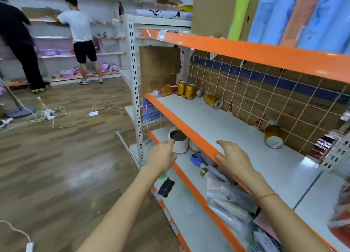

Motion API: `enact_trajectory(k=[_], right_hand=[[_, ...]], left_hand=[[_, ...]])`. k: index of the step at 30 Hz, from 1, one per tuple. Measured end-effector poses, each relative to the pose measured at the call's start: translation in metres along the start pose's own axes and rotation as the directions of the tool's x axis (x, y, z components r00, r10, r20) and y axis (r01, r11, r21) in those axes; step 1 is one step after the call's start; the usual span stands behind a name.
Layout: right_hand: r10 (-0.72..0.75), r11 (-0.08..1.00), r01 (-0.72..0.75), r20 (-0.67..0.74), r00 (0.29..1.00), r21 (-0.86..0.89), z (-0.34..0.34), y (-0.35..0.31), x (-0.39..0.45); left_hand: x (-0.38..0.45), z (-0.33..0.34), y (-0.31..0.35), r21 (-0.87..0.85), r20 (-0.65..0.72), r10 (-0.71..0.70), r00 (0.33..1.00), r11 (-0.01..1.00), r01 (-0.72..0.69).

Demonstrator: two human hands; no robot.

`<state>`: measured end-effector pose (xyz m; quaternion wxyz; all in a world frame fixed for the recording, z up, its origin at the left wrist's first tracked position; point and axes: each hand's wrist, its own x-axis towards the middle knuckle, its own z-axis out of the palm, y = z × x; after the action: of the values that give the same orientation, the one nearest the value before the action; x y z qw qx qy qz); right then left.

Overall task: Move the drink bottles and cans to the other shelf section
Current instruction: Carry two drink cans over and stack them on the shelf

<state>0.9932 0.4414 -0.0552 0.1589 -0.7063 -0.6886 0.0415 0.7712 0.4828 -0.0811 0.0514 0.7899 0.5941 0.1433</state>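
Both hands reach toward the shelving and hold nothing. The left hand (163, 155) hangs in front of the lower shelf with its fingers loosely curled, just before a white tub (179, 141) that stands there. The right hand (233, 158) is relaxed and open, its fingers spread at the orange front edge (189, 123) of the middle shelf (236, 134) — whether they touch the edge cannot be told. The drinks sit on that middle shelf: two gold cans (185, 89) upright at its far left end beside a bottle (163, 91) lying down, a third gold can (214, 101) on its side by the wire-grid back, and a fourth can (273, 135) tipped over farther right — all well apart from either hand.
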Motion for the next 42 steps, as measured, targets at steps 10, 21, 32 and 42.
enact_trajectory(k=[10,21,32,42], right_hand=[[0.112,0.992,-0.115,-0.043,0.993,-0.054,0.024,-0.018,0.084],[0.323,0.941,-0.333,-0.124,0.938,-0.068,0.04,-0.06,0.145],[0.375,0.912,-0.386,-0.104,0.921,-0.135,0.036,-0.029,0.17],[0.337,0.927,-0.344,-0.073,0.939,-0.147,0.034,-0.005,0.207]], left_hand=[[0.103,0.001,-0.041,0.018,0.015,0.204,0.979,0.979,-0.204],[0.191,-0.001,-0.1,0.022,0.018,0.43,0.902,0.902,-0.431],[0.235,0.021,-0.077,-0.001,0.085,0.465,0.881,0.884,-0.467],[0.272,0.022,-0.059,0.001,0.057,0.407,0.912,0.913,-0.408]])
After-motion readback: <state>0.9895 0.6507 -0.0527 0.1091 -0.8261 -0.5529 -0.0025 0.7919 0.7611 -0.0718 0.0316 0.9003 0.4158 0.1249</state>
